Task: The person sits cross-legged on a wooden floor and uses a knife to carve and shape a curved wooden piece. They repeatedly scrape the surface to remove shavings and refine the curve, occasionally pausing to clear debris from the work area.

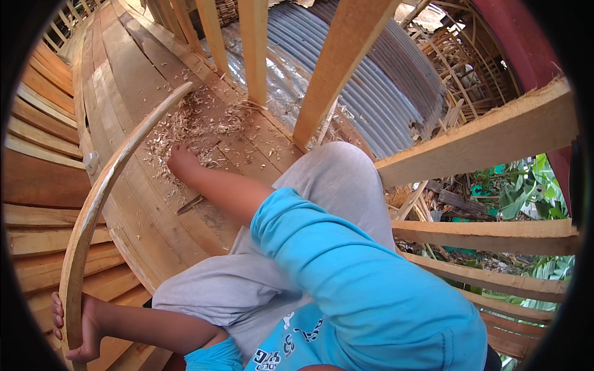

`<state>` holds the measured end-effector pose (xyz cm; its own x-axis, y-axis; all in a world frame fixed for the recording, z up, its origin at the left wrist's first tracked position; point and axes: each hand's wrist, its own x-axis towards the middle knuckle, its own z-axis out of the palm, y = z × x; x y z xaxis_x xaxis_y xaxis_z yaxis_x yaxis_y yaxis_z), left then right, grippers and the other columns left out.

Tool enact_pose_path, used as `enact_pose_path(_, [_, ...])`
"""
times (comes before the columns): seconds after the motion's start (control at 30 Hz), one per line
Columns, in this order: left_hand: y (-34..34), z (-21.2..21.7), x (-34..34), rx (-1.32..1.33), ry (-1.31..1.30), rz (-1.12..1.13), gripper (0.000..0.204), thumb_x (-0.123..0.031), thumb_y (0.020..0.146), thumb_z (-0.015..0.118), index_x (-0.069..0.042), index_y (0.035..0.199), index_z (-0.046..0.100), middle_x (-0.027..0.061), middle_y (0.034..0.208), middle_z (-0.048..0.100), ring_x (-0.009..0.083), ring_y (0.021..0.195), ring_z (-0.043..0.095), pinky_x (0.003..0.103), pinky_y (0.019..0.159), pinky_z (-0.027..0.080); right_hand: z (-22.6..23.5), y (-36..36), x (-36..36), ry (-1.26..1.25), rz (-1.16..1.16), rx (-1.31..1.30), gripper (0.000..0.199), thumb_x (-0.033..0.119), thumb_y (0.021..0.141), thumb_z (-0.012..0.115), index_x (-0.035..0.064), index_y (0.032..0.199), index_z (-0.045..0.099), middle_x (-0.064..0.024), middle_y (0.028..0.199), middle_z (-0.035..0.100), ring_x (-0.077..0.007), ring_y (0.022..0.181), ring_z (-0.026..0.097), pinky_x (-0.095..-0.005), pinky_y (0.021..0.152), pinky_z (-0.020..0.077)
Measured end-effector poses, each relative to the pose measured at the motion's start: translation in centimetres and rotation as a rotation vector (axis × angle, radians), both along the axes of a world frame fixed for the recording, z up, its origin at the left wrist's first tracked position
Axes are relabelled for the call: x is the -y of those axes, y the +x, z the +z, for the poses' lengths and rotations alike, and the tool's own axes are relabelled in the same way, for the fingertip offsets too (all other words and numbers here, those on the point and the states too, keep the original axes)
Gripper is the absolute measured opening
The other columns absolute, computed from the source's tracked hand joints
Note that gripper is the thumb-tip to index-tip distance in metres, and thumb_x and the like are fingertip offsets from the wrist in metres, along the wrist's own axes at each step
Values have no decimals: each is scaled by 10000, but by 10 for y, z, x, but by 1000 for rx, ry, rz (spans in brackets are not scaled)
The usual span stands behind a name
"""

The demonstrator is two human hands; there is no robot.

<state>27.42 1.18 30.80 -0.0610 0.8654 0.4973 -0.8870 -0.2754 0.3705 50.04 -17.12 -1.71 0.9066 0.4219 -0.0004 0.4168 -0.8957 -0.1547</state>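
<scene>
My left hand, at the lower left, is wrapped round the near end of a long wooden strip. The strip bows up and away from me, its far end over the planks by the shavings. My right hand is down at the wood shavings on the plank floor, fingers curled; whatever lies in them, if anything, is hidden. Between that hand and my knee, a slim dark blade-like piece lies on the planks.
Wooden slats line the left side. Upright posts and a thick rail bound the right. Beyond them are corrugated metal sheets and green leaves. My bent legs in grey trousers are close beside the right arm.
</scene>
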Motion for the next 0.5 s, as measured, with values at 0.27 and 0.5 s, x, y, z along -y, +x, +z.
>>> enact_pose_path(0.27, [3, 0, -16, 43, -35, -8, 319, -433, 645, 567, -150, 733, 450, 79, 607, 394, 266, 551, 453, 441, 633, 417, -6, 1, 35, 464, -55, -45, 179, 24, 834, 595, -43, 961, 701, -211, 1165, 585, -375, 1118, 580, -432, 832, 584])
enact_pose_path(0.5, [-3, -3, -10, 11, 5, -32, 366, -439, 629, 638, -151, 745, 446, 73, 639, 412, 263, 606, 458, 423, 657, 407, 48, 32, 101, 560, -53, -85, 145, -10, 809, 553, -27, 843, 693, -270, 892, 672, -434, 871, 674, -461, 760, 557])
